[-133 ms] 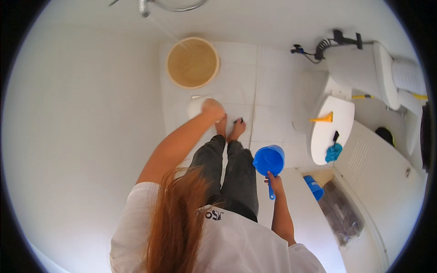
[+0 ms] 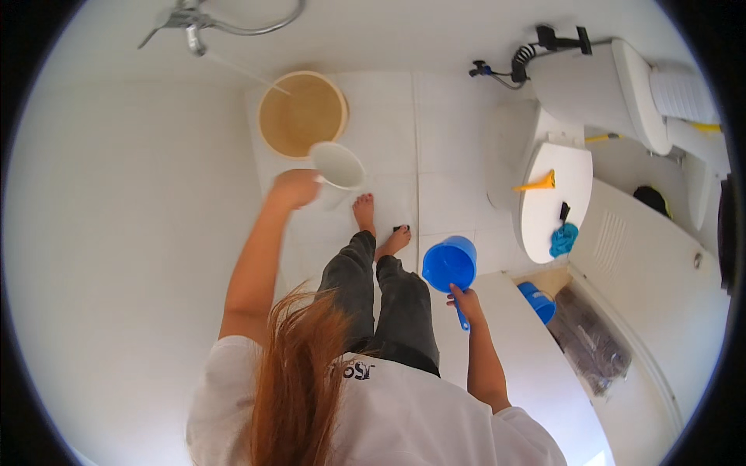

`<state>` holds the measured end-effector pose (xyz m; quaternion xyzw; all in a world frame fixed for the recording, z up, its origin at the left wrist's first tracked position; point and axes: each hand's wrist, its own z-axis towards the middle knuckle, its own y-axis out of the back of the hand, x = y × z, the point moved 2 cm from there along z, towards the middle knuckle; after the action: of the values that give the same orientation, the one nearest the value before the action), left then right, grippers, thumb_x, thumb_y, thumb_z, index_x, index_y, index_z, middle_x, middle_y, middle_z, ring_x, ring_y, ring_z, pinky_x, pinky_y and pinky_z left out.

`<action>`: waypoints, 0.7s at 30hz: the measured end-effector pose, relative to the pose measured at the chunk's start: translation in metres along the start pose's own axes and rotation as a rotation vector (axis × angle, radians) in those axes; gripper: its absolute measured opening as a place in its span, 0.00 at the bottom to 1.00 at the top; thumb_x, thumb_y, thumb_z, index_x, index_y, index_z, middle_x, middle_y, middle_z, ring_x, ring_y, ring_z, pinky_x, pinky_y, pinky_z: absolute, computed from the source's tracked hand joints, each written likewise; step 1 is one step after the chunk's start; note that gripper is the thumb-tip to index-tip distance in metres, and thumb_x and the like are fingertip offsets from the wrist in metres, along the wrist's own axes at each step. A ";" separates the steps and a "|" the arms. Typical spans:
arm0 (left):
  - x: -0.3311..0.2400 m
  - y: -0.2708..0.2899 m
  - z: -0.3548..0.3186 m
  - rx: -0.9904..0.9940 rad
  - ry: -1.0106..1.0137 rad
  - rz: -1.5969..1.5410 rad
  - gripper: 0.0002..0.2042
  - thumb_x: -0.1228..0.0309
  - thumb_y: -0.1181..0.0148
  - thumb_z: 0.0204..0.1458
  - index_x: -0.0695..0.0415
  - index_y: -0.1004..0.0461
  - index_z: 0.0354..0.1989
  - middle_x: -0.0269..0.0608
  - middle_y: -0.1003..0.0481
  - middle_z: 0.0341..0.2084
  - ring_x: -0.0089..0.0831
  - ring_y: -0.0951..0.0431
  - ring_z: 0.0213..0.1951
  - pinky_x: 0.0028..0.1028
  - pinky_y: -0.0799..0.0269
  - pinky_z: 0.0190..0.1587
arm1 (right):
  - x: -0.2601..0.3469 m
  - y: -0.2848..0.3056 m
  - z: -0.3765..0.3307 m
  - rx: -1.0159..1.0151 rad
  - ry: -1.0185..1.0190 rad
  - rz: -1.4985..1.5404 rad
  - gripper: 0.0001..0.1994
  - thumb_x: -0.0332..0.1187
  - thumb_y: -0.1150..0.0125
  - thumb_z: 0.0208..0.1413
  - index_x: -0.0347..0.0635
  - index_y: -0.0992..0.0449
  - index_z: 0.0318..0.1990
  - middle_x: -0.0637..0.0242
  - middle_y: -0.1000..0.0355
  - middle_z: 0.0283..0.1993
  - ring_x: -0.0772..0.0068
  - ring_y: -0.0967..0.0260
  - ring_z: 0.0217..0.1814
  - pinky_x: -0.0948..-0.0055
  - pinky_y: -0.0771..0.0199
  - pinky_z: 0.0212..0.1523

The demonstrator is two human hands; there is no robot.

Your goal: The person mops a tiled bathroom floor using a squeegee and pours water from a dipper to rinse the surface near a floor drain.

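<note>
My left hand (image 2: 294, 189) is closed on the handle of a white dipper (image 2: 337, 165). The dipper hangs over the tiles just below a tan basin (image 2: 301, 115), its mouth facing up and partly toward me; I cannot make out whether it holds water. In my right hand (image 2: 465, 302) is the handle of a blue dipper (image 2: 450, 265), held out to the right of my legs. From a metal faucet (image 2: 194, 40) on the wall, a thin stream runs into the basin.
A white toilet (image 2: 556, 202) stands at the right. On its closed lid lie a yellow-orange tool (image 2: 538, 182) and a teal scrubber (image 2: 564, 239). A white door (image 2: 633, 256) and a blue container (image 2: 538, 301) are at the lower right. My bare feet (image 2: 381, 229) stand on white tiles.
My left hand has swung left, turning the white dipper so that its mouth now shows. The blue dipper stays in my right hand. The whole view has shifted slightly.
</note>
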<state>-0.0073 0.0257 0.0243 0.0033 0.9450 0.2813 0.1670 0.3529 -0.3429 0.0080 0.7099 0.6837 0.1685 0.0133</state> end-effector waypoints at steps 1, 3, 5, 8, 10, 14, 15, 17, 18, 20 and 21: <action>-0.005 0.027 -0.018 0.019 0.084 -0.170 0.20 0.65 0.53 0.46 0.56 0.35 0.49 0.50 0.27 0.36 0.42 0.26 0.37 0.36 0.32 0.40 | 0.008 -0.001 0.000 0.003 -0.008 0.036 0.27 0.50 0.44 0.46 0.24 0.31 0.34 0.53 0.30 0.25 0.67 0.30 0.24 0.73 0.30 0.24; 0.017 0.042 -0.027 -0.089 0.185 -0.331 0.22 0.63 0.53 0.48 0.53 0.40 0.54 0.51 0.27 0.35 0.44 0.26 0.36 0.36 0.33 0.39 | 0.021 -0.005 0.007 0.045 -0.071 0.056 0.27 0.49 0.45 0.47 0.25 0.31 0.33 0.55 0.31 0.22 0.69 0.31 0.22 0.74 0.31 0.22; 0.059 0.020 -0.014 -0.329 0.177 -0.307 0.23 0.62 0.53 0.50 0.50 0.43 0.56 0.51 0.27 0.32 0.47 0.26 0.32 0.34 0.33 0.37 | 0.025 -0.016 0.002 0.087 -0.106 0.053 0.26 0.48 0.45 0.47 0.25 0.32 0.33 0.57 0.33 0.19 0.70 0.32 0.19 0.74 0.31 0.20; 0.084 -0.009 0.042 -0.519 0.198 -0.233 0.24 0.62 0.53 0.50 0.52 0.44 0.57 0.53 0.27 0.34 0.49 0.27 0.33 0.35 0.33 0.38 | 0.031 -0.030 -0.006 0.121 -0.095 0.006 0.24 0.46 0.45 0.48 0.25 0.33 0.34 0.60 0.34 0.18 0.71 0.34 0.17 0.75 0.32 0.19; 0.095 -0.025 0.085 -0.550 0.207 -0.149 0.24 0.62 0.53 0.50 0.55 0.43 0.56 0.55 0.29 0.38 0.49 0.29 0.36 0.36 0.33 0.40 | 0.025 -0.033 -0.010 0.117 -0.087 -0.029 0.22 0.43 0.44 0.48 0.27 0.33 0.36 0.61 0.34 0.19 0.73 0.35 0.17 0.76 0.32 0.20; 0.168 -0.077 0.138 -0.649 0.143 0.008 0.13 0.69 0.54 0.48 0.65 0.28 0.35 0.57 0.43 0.53 0.48 0.32 0.43 0.38 0.34 0.43 | 0.026 -0.021 -0.016 0.260 0.082 -0.050 0.16 0.38 0.45 0.48 0.32 0.32 0.39 0.64 0.33 0.23 0.76 0.37 0.20 0.77 0.32 0.23; 0.141 -0.083 0.145 -0.785 0.147 -0.059 0.16 0.69 0.54 0.48 0.67 0.33 0.41 0.60 0.43 0.53 0.49 0.34 0.45 0.38 0.36 0.46 | 0.012 -0.014 -0.015 0.259 0.049 -0.053 0.16 0.36 0.45 0.48 0.34 0.32 0.41 0.66 0.33 0.24 0.77 0.37 0.21 0.77 0.32 0.24; 0.077 -0.084 0.151 -0.990 0.080 -0.194 0.25 0.69 0.53 0.48 0.71 0.46 0.53 0.62 0.43 0.52 0.52 0.39 0.49 0.38 0.43 0.52 | -0.002 -0.003 -0.037 0.148 0.059 0.100 0.16 0.36 0.44 0.48 0.33 0.32 0.40 0.65 0.33 0.23 0.75 0.37 0.20 0.77 0.32 0.24; 0.019 -0.090 0.147 -0.868 0.125 -0.299 0.25 0.69 0.53 0.48 0.72 0.46 0.53 0.62 0.42 0.51 0.53 0.39 0.49 0.38 0.44 0.53 | -0.018 0.008 -0.053 0.063 0.037 0.124 0.15 0.36 0.44 0.48 0.33 0.32 0.39 0.65 0.33 0.22 0.75 0.36 0.19 0.76 0.31 0.24; -0.046 -0.128 0.134 -0.835 0.062 -0.353 0.26 0.67 0.51 0.49 0.73 0.46 0.52 0.64 0.38 0.46 0.53 0.35 0.46 0.39 0.41 0.50 | -0.038 0.032 -0.087 -0.035 0.029 0.114 0.15 0.36 0.45 0.48 0.32 0.31 0.38 0.64 0.33 0.22 0.74 0.36 0.19 0.75 0.31 0.23; -0.052 -0.172 0.141 -0.820 0.044 -0.228 0.24 0.64 0.51 0.49 0.75 0.39 0.46 0.64 0.35 0.43 0.52 0.34 0.44 0.39 0.40 0.49 | -0.033 0.053 -0.096 -0.058 0.033 0.093 0.14 0.36 0.45 0.49 0.33 0.31 0.36 0.63 0.33 0.22 0.73 0.35 0.20 0.75 0.31 0.23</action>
<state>0.1016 -0.0499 -0.1618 -0.1739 0.7525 0.6137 0.1641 0.3795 -0.3988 0.1048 0.7373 0.6451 0.2003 0.0149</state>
